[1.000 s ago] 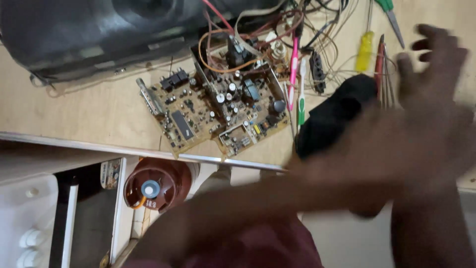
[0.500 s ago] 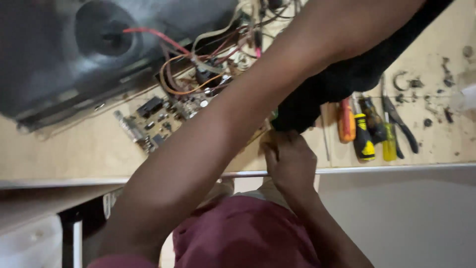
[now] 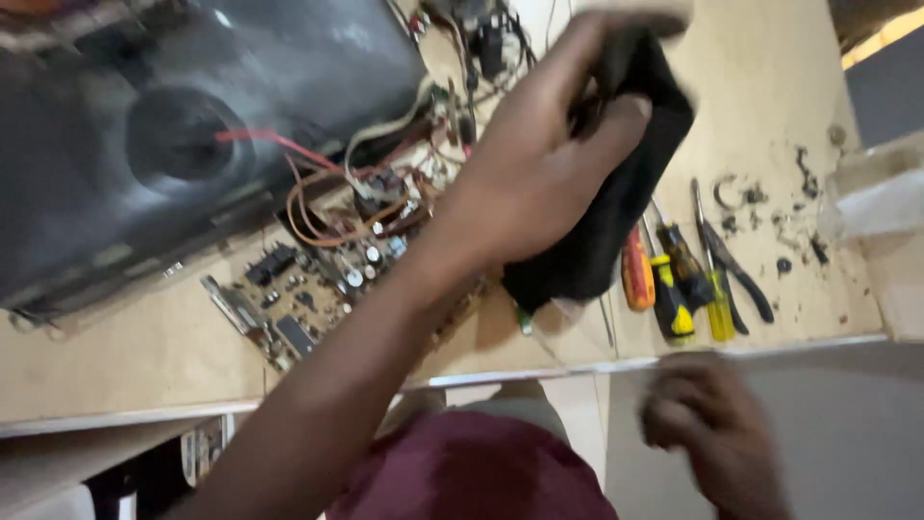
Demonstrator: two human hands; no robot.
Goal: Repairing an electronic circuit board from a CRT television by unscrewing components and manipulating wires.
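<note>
The black cloth (image 3: 616, 207) hangs above the table (image 3: 115, 356), bunched at its top in the left hand (image 3: 544, 164), whose fingers are closed around it; its lower end trails down over the table's front part, beside the screwdrivers (image 3: 664, 279) and pliers (image 3: 731, 270). The step in hand looks like lifting the cloth off the work area. Any next move calls for a firm hold and care to keep the cloth off the circuit board (image 3: 308, 308) and its wires (image 3: 327, 202). The right hand (image 3: 698, 414) sits low by the table edge, blurred; I cannot tell whether it is curled or holding anything. The dark television tube (image 3: 164, 135) lies at the far left.
</note>
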